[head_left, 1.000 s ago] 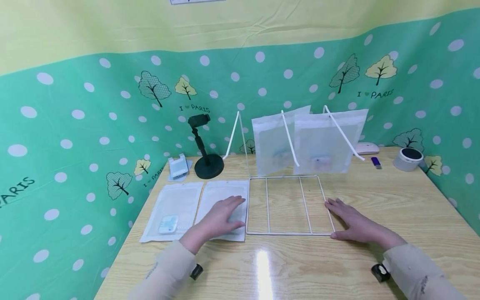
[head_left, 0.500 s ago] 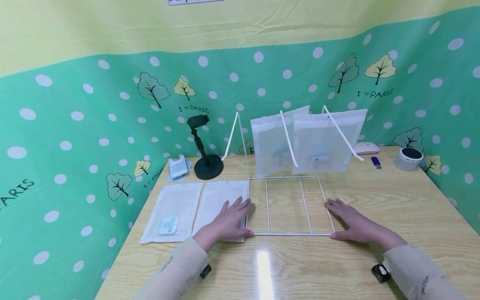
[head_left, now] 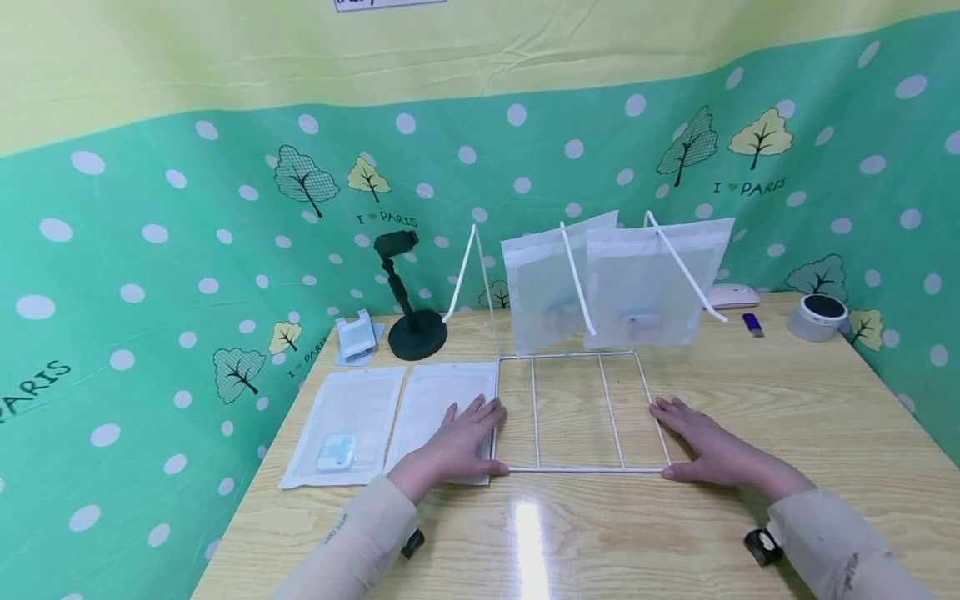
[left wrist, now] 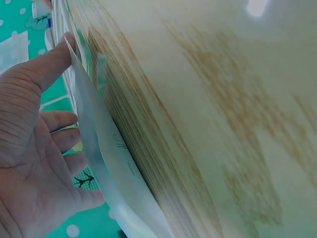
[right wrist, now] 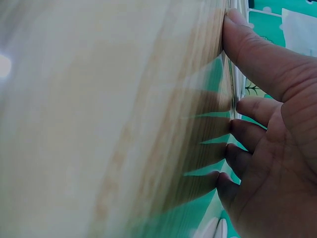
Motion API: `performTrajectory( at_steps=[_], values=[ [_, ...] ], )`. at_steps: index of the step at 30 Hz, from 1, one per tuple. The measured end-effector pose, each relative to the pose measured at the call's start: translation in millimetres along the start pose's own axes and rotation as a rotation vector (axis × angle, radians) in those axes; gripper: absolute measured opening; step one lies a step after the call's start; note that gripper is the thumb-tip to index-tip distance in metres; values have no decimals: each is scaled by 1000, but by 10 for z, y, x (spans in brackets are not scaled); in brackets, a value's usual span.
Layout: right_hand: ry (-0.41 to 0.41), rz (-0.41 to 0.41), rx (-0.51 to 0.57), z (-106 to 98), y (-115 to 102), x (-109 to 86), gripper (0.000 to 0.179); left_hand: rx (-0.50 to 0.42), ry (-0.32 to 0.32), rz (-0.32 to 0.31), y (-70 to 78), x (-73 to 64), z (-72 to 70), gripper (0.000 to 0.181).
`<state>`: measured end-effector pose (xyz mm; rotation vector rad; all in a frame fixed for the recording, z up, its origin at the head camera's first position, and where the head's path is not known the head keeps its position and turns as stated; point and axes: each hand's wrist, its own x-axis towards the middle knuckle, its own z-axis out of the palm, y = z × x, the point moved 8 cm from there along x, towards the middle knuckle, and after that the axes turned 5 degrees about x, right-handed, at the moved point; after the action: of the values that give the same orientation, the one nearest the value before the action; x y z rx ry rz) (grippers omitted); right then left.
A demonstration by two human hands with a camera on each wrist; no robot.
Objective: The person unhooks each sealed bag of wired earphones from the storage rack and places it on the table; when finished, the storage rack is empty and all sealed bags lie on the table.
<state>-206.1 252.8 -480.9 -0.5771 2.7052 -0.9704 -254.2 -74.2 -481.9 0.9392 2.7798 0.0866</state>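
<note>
A white wire rack (head_left: 577, 470) lies with its base on the wooden table, and three angled hooks stand up at its back. Two translucent zip pouches hang there: one pouch (head_left: 543, 275) in the middle, another pouch (head_left: 637, 275) to the right. My left hand (head_left: 453, 442) spreads over the rack's left side, thumb at the front corner, touching it. Beneath that hand lies a flat pouch (head_left: 427, 396), partly covered. My right hand (head_left: 705, 446) touches the rack's right side, fingers along the wire and thumb at the front corner. In the left wrist view, the pouch edge (left wrist: 106, 144) passes beside my fingers.
Farther left lies another pouch (head_left: 341, 417) with a pale blue object inside. Behind are a light blue folding stand (head_left: 356, 335) and a black stand (head_left: 417, 333). A white mouse (head_left: 733, 296), purple USB stick (head_left: 752, 325) and white round device (head_left: 817, 318) sit back right.
My left hand has moved right from over the pouch onto the rack's left side. My right hand has stayed at the right side, and the rack has not visibly moved.
</note>
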Motion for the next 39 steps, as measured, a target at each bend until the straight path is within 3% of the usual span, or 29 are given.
performTrajectory(
  at_steps=[18, 31, 39],
  values=[
    [-4, -6, 12, -7, -38, -4, 95, -35, 5, -17, -14, 10, 1, 94],
    [-10, 16, 8, 8, -6, 6, 96, -220, 56, -18, -51, 42, -13, 97],
    [-15, 13, 0, -3, -32, 5, 97, -241, 68, -12, -50, 36, -2, 102]
  ],
)
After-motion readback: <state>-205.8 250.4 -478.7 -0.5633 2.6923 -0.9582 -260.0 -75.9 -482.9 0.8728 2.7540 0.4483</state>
